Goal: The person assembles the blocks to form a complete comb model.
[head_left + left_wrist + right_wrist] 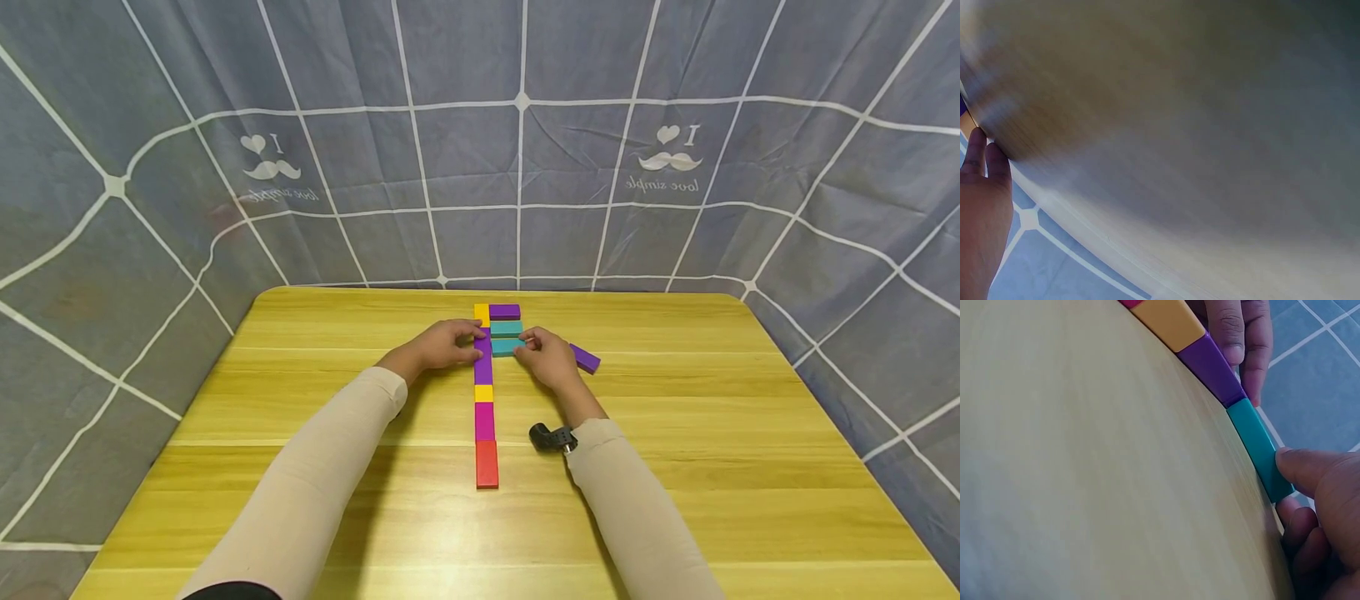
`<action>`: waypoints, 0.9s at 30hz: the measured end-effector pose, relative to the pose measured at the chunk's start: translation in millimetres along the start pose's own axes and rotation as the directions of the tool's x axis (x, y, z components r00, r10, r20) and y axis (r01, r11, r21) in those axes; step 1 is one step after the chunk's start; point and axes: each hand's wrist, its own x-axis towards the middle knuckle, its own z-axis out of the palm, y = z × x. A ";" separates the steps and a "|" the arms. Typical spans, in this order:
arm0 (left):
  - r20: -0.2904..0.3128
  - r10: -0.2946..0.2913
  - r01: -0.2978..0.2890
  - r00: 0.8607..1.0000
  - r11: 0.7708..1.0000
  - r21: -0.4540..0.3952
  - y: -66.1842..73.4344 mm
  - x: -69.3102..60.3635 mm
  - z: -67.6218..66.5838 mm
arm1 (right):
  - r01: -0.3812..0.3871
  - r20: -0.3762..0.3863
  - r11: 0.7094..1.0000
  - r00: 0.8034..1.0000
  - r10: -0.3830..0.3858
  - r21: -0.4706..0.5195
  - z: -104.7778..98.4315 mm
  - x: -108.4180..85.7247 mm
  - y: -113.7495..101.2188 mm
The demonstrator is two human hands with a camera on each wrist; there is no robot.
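A column of coloured blocks runs away from me: a red block (487,464), a magenta block (484,422), a yellow block (483,393), a long purple stretch (483,371) and a far yellow block (482,313). Against the left side of the purple stretch, my left hand (446,343) rests its extended fingertips. My right hand (549,358) pinches the outer end of the nearer teal block (507,347) between thumb and fingers. In the right wrist view, this teal block (1260,450) meets the purple at its other end. Beyond it lie a second teal block (506,328) and a purple block (505,312).
A loose purple block (584,358) lies slanted just right of my right hand. A black wrist-worn device (551,437) sticks out by the right sleeve. The wooden table (300,483) meets a grey-blue checked curtain (465,158) at the back and sides.
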 end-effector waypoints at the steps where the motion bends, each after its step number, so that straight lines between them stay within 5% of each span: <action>1: -0.001 0.000 0.000 1.000 1.000 0.002 -0.2 0.0 0.1 | -0.002 0.000 1.000 1.000 0.002 0.001 0.3 0.1 0.3; 27: 0.005 -0.006 0.006 1.000 1.000 0.004 0.5 0.8 -2.7 | 0.036 -0.028 0.999 0.999 -0.036 -0.007 -0.6 1.7 -1.3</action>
